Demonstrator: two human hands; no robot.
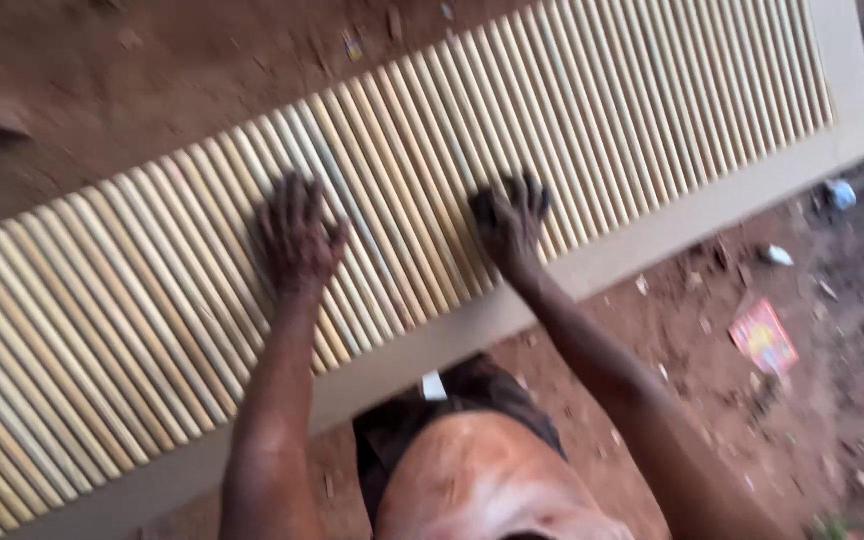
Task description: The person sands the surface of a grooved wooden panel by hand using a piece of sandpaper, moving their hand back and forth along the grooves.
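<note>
A long pale wooden panel (692,215) lined with many thin rounded slats lies slanted across the head view, over reddish earth. My left hand (294,238) rests flat on the slats near the middle, fingers spread. My right hand (510,222) presses on the slats closer to the panel's plain near rail, fingers bent at the tips. Neither hand holds anything. The picture is blurred by motion.
Reddish dirt ground (132,80) surrounds the panel. A red printed wrapper (764,337) and small scraps of litter (840,193) lie on the ground at the right. My bare torso and dark shorts (452,400) show at the bottom.
</note>
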